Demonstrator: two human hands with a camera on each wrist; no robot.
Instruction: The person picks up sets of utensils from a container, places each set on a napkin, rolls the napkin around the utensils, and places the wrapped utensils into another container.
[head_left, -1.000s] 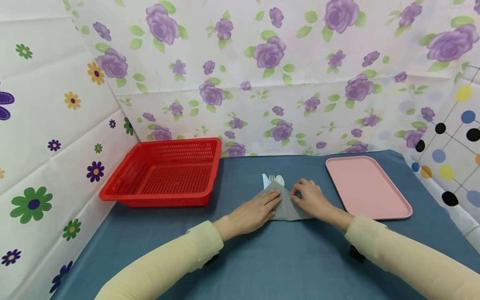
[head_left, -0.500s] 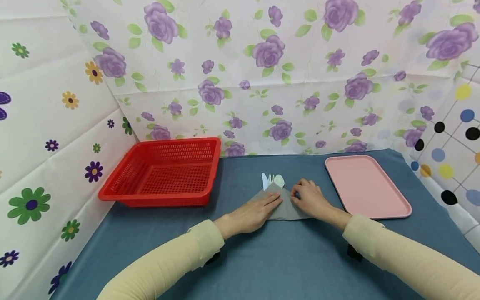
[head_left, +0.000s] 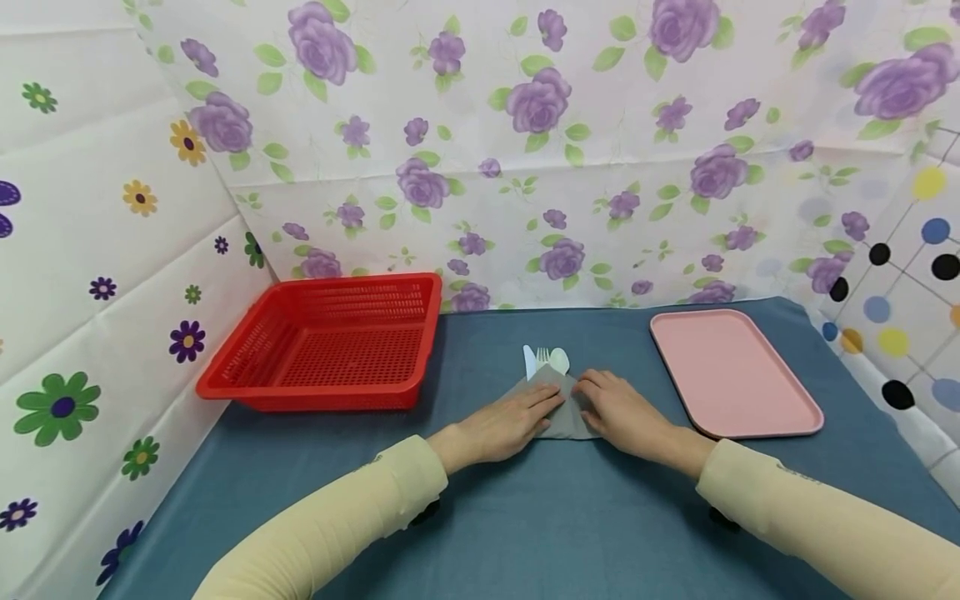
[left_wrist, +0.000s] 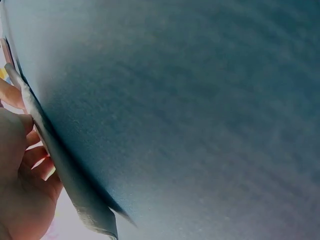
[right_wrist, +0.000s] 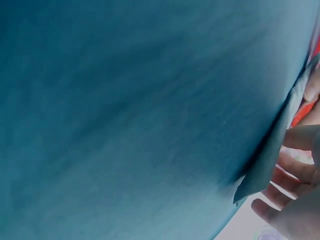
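Note:
A grey folded cloth napkin (head_left: 564, 425) lies on the blue cloth, its upper flap coming to a point. From its far end stick out a white knife (head_left: 529, 362), a fork (head_left: 542, 357) and a spoon (head_left: 558, 360); their lower parts are covered. My left hand (head_left: 498, 427) rests on the napkin's left side with straight fingers. On the right side, my right hand (head_left: 622, 412) touches the napkin with its fingers loosely bent. Both wrist views show the napkin edge-on, in the left one (left_wrist: 75, 185) beside the palm, in the right one (right_wrist: 267, 160) under the fingertips.
A red perforated basket (head_left: 315, 392) stands at the back left. To the right of my right hand lies a pink tray (head_left: 735, 375). Flower-printed sheets (head_left: 480, 142) hang behind and at the left, a dotted one (head_left: 907, 317) at the right.
My right hand has moved slightly; its thumb and forefinger, earlier bent together at the napkin's right side, are now spread over it. The left hand has stayed in place.

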